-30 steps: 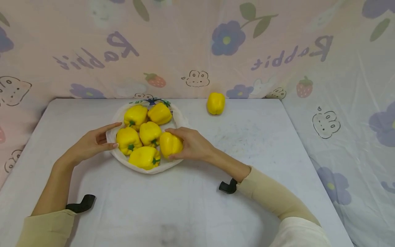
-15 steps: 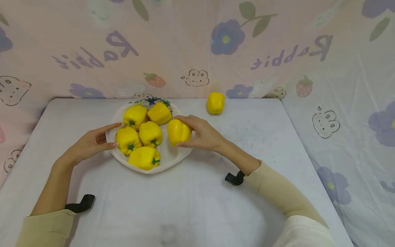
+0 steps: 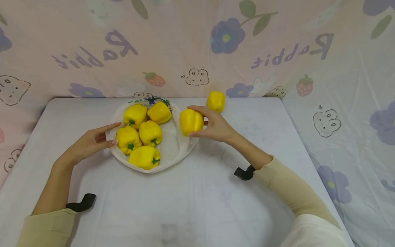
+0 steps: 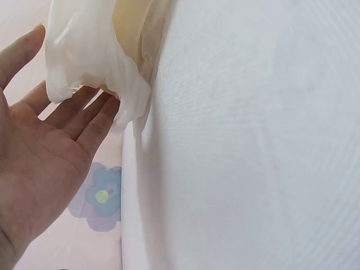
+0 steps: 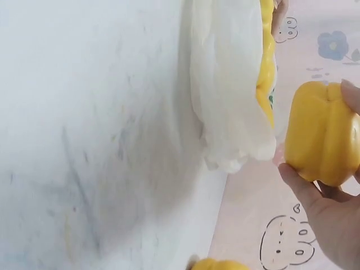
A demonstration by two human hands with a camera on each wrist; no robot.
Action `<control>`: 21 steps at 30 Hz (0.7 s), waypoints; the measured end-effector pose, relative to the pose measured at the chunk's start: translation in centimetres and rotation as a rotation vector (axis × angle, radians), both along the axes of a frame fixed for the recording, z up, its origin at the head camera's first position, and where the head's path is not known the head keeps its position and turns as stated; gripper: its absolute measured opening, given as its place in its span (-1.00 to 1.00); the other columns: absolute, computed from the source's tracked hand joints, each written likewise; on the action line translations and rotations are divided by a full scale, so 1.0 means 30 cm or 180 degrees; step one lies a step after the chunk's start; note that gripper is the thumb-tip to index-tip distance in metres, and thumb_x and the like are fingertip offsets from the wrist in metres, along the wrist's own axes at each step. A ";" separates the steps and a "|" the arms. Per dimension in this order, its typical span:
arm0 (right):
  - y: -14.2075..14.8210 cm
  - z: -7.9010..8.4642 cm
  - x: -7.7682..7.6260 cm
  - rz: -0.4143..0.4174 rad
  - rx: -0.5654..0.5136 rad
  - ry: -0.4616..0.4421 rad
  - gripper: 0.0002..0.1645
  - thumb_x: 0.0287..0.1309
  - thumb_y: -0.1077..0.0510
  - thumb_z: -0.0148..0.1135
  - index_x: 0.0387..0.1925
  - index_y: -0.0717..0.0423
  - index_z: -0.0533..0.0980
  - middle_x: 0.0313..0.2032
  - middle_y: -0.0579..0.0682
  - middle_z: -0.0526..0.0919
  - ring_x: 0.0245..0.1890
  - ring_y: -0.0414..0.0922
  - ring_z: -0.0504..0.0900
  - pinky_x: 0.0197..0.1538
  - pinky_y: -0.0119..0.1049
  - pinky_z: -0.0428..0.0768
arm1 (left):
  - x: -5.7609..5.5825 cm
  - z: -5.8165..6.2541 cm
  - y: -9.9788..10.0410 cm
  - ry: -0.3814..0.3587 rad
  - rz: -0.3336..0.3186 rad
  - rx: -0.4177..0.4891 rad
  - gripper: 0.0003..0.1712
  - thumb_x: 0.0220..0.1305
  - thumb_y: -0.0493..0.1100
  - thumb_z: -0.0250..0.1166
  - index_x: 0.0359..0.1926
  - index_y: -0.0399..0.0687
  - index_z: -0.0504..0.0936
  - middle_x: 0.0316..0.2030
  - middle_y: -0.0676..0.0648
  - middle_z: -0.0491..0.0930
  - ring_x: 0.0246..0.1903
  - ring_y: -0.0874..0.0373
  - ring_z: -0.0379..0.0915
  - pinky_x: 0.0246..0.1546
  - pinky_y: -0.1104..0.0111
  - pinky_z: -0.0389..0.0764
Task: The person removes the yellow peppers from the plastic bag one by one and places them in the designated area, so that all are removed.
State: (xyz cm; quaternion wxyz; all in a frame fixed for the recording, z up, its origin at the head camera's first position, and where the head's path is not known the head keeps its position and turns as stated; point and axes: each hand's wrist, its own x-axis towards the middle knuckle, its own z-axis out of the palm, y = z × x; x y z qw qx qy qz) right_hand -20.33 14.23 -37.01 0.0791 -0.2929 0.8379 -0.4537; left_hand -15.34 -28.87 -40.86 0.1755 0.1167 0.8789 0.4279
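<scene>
My right hand [image 3: 217, 127] grips a yellow bell pepper [image 3: 190, 122] by its sides, holding it over the right rim of a white plastic bag [image 3: 169, 154]. The right wrist view shows that pepper [image 5: 322, 134] raised beside the bag's wall [image 5: 228, 84], thumb and fingers around it. Several more yellow bell peppers [image 3: 150, 133] lie inside the bag, which stands wide-mouthed on the table. At the bag's left side is my left hand [image 3: 84, 144]; in the left wrist view its fingers [image 4: 98, 121] reach straight against the thin plastic, and the thumb stands apart.
One yellow bell pepper [image 3: 215, 102] stands at the table's back edge, just beyond my right hand. The white-covered table [image 3: 191, 202] meets a patterned cloth [image 3: 172, 44] at the back and right. Black curved pieces [image 3: 81, 203] sit at both wrists.
My right hand has lifted the bell pepper from the bag's right part and carried it right and back to over the rim. The left hand stays put.
</scene>
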 end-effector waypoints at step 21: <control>0.149 0.034 -0.087 -0.0427 0.0205 0.0142 0.01 -0.06 -0.04 0.59 0.43 -0.06 0.32 0.36 -0.02 0.37 0.11 -0.07 0.52 0.11 -0.12 0.61 | 0.003 -0.005 0.001 0.0081 -0.0062 0.0151 -0.25 0.39 -0.10 0.28 0.52 0.03 0.21 0.46 -0.22 0.19 0.38 -0.30 0.13 0.01 0.73 0.32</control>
